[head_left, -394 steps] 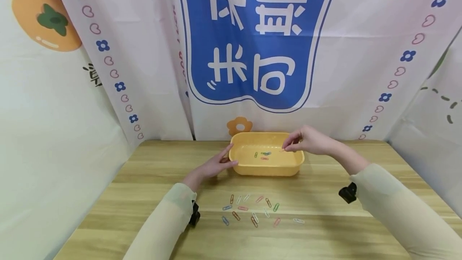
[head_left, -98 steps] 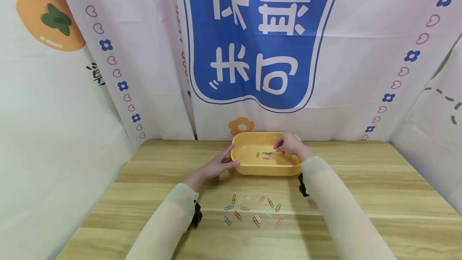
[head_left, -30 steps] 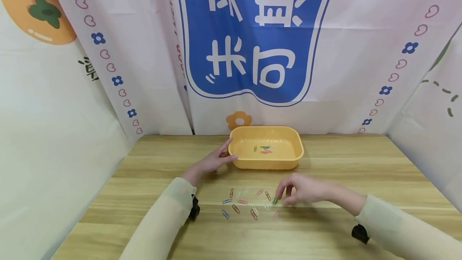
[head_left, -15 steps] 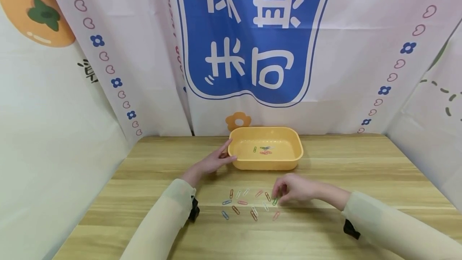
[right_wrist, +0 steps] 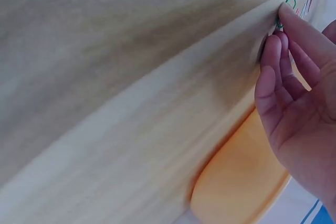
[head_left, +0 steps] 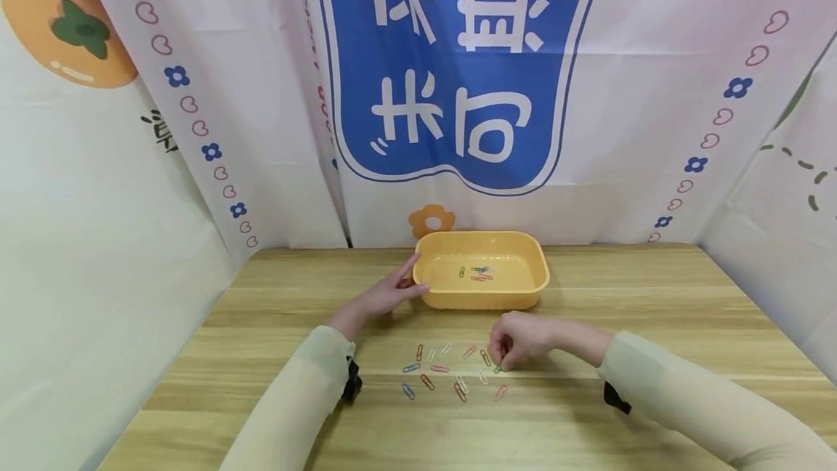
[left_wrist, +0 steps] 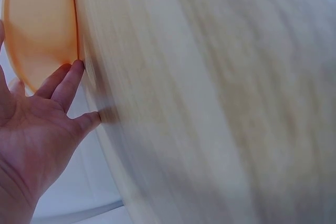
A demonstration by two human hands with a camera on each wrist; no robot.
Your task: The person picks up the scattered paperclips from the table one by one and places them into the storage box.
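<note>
The right hand pinches one green paperclip, thirteen others on the table mostly left of its fingers, while the left hand, fingers spread, touches one yellow tray (its clips overlap, uncountable) beyond.

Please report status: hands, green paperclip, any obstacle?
Left hand touches yellow rounded plastic basin. Right hand pinches green oblong wire paperclip. Multicoloured wire paperclips lie close by; no blockage seen.
</note>
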